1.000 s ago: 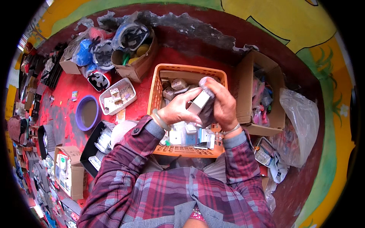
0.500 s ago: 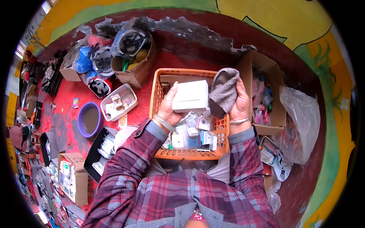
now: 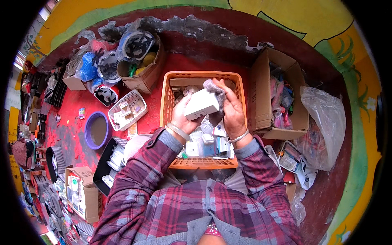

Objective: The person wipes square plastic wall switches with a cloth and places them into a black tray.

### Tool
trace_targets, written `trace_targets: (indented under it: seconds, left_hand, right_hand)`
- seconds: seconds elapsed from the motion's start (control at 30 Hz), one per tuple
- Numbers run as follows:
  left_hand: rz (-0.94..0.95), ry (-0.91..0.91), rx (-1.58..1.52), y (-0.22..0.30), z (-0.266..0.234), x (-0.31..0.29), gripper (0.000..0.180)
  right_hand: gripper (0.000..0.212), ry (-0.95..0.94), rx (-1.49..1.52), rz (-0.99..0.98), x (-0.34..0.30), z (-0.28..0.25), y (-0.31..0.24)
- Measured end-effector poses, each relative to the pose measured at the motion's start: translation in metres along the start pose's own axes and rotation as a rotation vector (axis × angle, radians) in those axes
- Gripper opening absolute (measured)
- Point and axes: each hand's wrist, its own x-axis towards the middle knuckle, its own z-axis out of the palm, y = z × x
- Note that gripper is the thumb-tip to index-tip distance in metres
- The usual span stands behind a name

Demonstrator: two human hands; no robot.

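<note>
A small white box [image 3: 201, 105] is gripped in my left hand [image 3: 182, 117], tilted above an orange plastic basket [image 3: 204, 163]. My right hand [image 3: 233, 111] presses a grey cloth [image 3: 215, 89] against the far right side of the box, fingers extended over the fabric. Part of the cloth hangs down behind the box. Below both hands, inside the basket, lie several small white and clear-plastic cases [image 3: 208, 139] and packets.
To the right stands a cardboard box [image 3: 260, 98] of colourful items, with a clear plastic bag [image 3: 324, 122] beside it. On the left are a white basket [image 3: 136, 117], a purple basin [image 3: 86, 132], a black bin [image 3: 99, 167] and a carton of helmets [image 3: 141, 83].
My right hand has moved left and brought the cloth onto the box. The box has tilted and turned in my left hand.
</note>
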Motion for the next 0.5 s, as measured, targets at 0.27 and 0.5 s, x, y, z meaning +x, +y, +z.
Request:
trace_targets:
  seconds: [0.27,0.5]
  left_hand:
    - [0.153,0.035,-0.020,-0.001,0.000,0.005,0.034]
    - [0.020,-0.025,0.163,-0.019,0.011,-0.003,0.045]
  right_hand:
    - [0.034,-0.081,-0.373,-0.267,-0.008,0.013,-0.002]
    - [0.029,0.176,0.198,0.054,0.011,-0.012,0.001]
